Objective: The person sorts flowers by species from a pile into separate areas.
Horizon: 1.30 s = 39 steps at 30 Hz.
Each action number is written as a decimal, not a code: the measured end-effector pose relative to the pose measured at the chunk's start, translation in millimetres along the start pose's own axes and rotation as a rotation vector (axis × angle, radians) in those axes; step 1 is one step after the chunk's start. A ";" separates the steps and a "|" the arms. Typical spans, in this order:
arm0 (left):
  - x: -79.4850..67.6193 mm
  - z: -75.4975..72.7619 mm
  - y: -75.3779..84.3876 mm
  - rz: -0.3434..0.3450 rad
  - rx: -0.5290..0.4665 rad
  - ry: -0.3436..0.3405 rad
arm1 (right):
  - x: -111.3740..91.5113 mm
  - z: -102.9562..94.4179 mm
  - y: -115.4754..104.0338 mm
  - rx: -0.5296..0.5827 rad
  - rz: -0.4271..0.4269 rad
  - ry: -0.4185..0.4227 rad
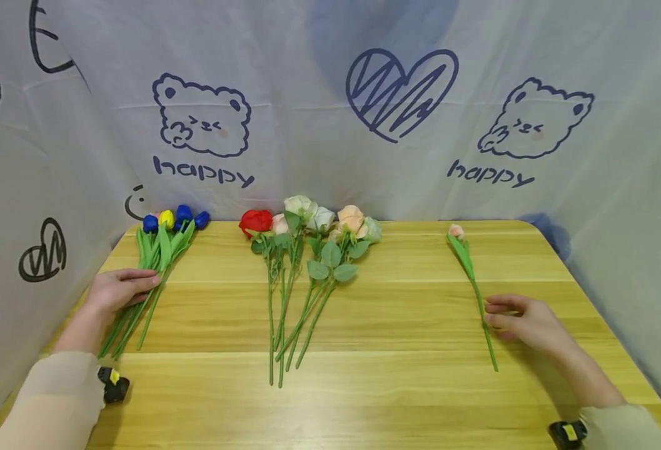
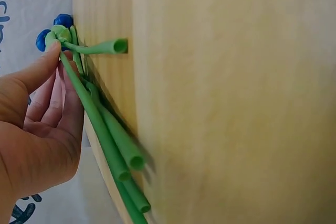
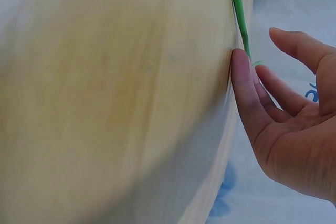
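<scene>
At the left of the head view, a bunch of artificial tulips [image 1: 166,247] with blue and yellow heads lies on the table. My left hand [image 1: 124,289] is over their stems. In the left wrist view, thumb and fingers pinch a green tulip stem [image 2: 90,100], while other stems lie beneath. On the right side, a single pale pink tulip [image 1: 463,250] lies by itself, its stem slanting toward the front. Beside that stem is my right hand [image 1: 527,319]. The right wrist view shows its thumb apart from the fingers, which reach close to the stem [image 3: 239,14].
Several artificial roses [image 1: 307,219], red, white, peach and pale green, lie mid-table with their stems toward me. A wood-grain table [image 1: 398,375] carries everything. Behind it and at both sides hangs a pale printed cloth [image 1: 302,137].
</scene>
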<state>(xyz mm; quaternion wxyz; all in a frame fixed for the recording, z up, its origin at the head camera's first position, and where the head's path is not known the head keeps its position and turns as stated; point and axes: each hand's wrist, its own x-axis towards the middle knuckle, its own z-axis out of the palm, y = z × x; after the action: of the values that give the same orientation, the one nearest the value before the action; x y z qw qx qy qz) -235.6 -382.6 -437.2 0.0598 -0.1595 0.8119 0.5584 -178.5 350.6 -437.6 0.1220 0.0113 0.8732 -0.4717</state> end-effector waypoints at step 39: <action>-19.3 13.5 9.7 0.108 0.049 0.078 | 19.5 6.4 -6.4 -0.032 0.074 0.052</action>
<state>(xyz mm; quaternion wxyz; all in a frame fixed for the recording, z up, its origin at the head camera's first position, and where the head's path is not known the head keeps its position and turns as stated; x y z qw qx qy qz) -221.7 -363.3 -428.2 0.0021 -0.1355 0.8344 0.5342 -196.9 340.0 -440.1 0.1170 0.0539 0.8824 -0.4525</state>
